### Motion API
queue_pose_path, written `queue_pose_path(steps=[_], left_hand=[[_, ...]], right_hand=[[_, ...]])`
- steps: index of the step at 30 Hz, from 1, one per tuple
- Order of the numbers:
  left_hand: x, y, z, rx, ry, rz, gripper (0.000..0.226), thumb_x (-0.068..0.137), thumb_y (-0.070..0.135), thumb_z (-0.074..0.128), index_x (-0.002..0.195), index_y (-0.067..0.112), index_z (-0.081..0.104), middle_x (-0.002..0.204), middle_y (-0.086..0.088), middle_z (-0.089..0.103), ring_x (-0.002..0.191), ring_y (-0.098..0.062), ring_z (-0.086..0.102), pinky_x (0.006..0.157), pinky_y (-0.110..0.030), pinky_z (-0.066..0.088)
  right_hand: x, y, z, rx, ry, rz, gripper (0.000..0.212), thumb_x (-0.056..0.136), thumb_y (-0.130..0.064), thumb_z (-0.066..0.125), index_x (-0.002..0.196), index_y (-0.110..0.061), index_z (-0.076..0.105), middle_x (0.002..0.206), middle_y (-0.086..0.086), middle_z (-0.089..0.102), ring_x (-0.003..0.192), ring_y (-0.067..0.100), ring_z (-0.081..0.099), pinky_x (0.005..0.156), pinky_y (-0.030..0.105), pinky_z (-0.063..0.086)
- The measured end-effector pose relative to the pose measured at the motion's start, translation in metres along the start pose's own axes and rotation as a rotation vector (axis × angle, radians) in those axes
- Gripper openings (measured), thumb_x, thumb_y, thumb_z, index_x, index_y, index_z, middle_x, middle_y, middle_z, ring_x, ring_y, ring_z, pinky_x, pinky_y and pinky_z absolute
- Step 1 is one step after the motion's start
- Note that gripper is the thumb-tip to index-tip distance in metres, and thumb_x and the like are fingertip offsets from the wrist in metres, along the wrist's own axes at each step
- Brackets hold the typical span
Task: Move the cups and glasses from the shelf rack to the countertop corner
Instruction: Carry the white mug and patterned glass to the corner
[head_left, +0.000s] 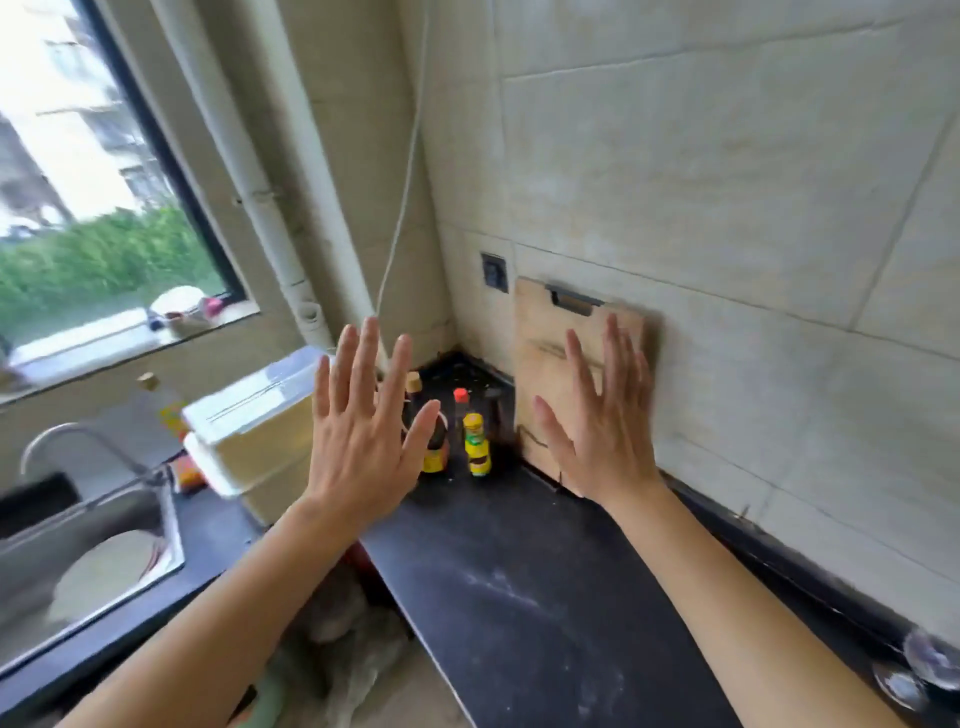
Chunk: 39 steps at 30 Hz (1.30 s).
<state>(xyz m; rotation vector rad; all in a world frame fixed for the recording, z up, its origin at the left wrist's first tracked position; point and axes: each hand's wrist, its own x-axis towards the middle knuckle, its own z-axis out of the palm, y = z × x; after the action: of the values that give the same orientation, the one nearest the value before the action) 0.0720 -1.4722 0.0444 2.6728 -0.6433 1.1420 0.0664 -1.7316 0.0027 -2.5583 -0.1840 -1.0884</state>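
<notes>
At the corner of a kitchen, a black countertop (519, 571) runs along pale tiled walls (727, 156), its surface dusted with faint white smears. One window (78, 156) opens on the left above one steel sink (174, 525) with one curved tap (67, 431). A pale plate (104, 566) lies in the basin. One white pipe (260, 182) and one thin cord (410, 156) run down the wall, and one dark socket (493, 271) sits near the corner.

One wooden cutting board (545, 332) leans upright against the right wall. Three bottles (477, 441) stand close together in the corner, partly hidden. One white lidded box (249, 415) sits between them and the sink.

Two bare hands are raised over the counter. Both the left hand (358, 441) and the right hand (602, 431) have fingers straight and spread, holding nothing.

One clear glass (930, 657), blurred, stands on the countertop at the lower right edge, well apart from both hands.
</notes>
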Motion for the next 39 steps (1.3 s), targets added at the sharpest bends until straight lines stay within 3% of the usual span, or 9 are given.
queue_pose_path(steps=[5, 9, 12, 18, 21, 26, 31, 36, 39], left_hand=[[-0.077, -0.132, -0.093, 0.170, -0.035, -0.258, 0.067, 0.098, 0.050, 0.038, 0.153, 0.011, 0.035, 0.163, -0.019, 0.018, 0.151, -0.039, 0.015, 0.118, -0.063, 0.017], [-0.143, -0.236, -0.173, 0.270, -0.005, -0.406, 0.070, 0.097, 0.053, 0.037, 0.152, 0.011, 0.035, 0.163, -0.020, 0.018, 0.150, -0.039, 0.018, 0.115, -0.065, 0.021], [-0.199, -0.327, -0.237, 0.364, 0.032, -0.478, 0.071, 0.098, 0.054, 0.035, 0.155, 0.012, 0.028, 0.166, -0.016, 0.010, 0.153, -0.035, 0.010, 0.117, -0.064, 0.016], [-0.293, -0.473, -0.353, 0.527, 0.018, -0.655, 0.077, 0.098, 0.060, 0.024, 0.159, 0.017, 0.008, 0.167, -0.013, -0.001, 0.154, -0.029, -0.003, 0.118, -0.064, 0.012], [-0.339, -0.527, -0.396, 0.575, 0.014, -0.792, 0.076, 0.097, 0.058, 0.029, 0.159, 0.017, 0.011, 0.168, -0.011, -0.003, 0.154, -0.028, -0.005, 0.119, -0.064, 0.012], [-0.401, -0.593, -0.433, 0.631, 0.038, -0.917, 0.074, 0.097, 0.060, 0.025, 0.158, 0.020, 0.014, 0.167, -0.009, -0.003, 0.154, -0.025, -0.004, 0.120, -0.057, 0.008], [-0.454, -0.658, -0.442, 0.612, 0.006, -1.038, 0.080, 0.094, 0.062, 0.023, 0.159, 0.019, 0.006, 0.167, -0.007, -0.010, 0.153, -0.022, -0.010, 0.123, -0.053, 0.006], [-0.477, -0.747, -0.451, 0.628, -0.054, -1.099, 0.080, 0.092, 0.068, 0.017, 0.156, 0.029, -0.012, 0.164, 0.000, -0.023, 0.150, -0.014, -0.024, 0.123, -0.047, -0.002], [-0.476, -0.802, -0.460, 0.631, -0.079, -1.157, 0.083, 0.089, 0.072, 0.012, 0.156, 0.028, -0.011, 0.162, 0.002, -0.027, 0.149, -0.015, -0.025, 0.124, -0.048, -0.001]], right_hand=[[0.029, -0.163, 0.056, 0.170, -0.089, -0.210, 0.074, 0.100, -0.061, 0.035, 0.162, -0.024, 0.014, 0.169, 0.019, 0.000, 0.156, 0.038, 0.004, 0.123, 0.059, 0.009], [0.038, -0.305, 0.096, 0.271, -0.062, -0.377, 0.074, 0.099, -0.058, 0.041, 0.159, -0.016, 0.027, 0.168, 0.022, 0.007, 0.154, 0.041, 0.010, 0.123, 0.059, 0.011], [0.039, -0.425, 0.135, 0.345, -0.020, -0.466, 0.075, 0.097, -0.055, 0.048, 0.158, -0.015, 0.030, 0.167, 0.022, 0.013, 0.154, 0.040, 0.015, 0.123, 0.057, 0.012], [0.031, -0.651, 0.198, 0.486, -0.129, -0.586, 0.076, 0.096, -0.056, 0.045, 0.159, -0.017, 0.027, 0.167, 0.021, 0.012, 0.153, 0.041, 0.017, 0.121, 0.060, 0.018], [0.021, -0.743, 0.226, 0.571, -0.143, -0.679, 0.079, 0.096, -0.055, 0.050, 0.160, -0.017, 0.023, 0.168, 0.020, 0.008, 0.154, 0.039, 0.013, 0.121, 0.060, 0.017], [-0.001, -0.854, 0.275, 0.689, -0.208, -0.754, 0.083, 0.095, -0.056, 0.053, 0.160, -0.016, 0.021, 0.169, 0.018, 0.003, 0.156, 0.035, 0.009, 0.125, 0.054, 0.007], [-0.019, -0.937, 0.335, 0.717, -0.325, -0.828, 0.083, 0.096, -0.057, 0.048, 0.161, -0.018, 0.017, 0.169, 0.019, 0.005, 0.155, 0.038, 0.013, 0.120, 0.061, 0.022], [-0.008, -1.022, 0.395, 0.781, -0.415, -0.867, 0.084, 0.096, -0.055, 0.052, 0.162, -0.018, 0.014, 0.169, 0.017, 0.008, 0.154, 0.036, 0.017, 0.120, 0.051, 0.030], [0.010, -1.073, 0.426, 0.805, -0.467, -0.867, 0.085, 0.096, -0.057, 0.051, 0.161, -0.017, 0.015, 0.167, 0.017, 0.015, 0.152, 0.035, 0.023, 0.117, 0.048, 0.034]])
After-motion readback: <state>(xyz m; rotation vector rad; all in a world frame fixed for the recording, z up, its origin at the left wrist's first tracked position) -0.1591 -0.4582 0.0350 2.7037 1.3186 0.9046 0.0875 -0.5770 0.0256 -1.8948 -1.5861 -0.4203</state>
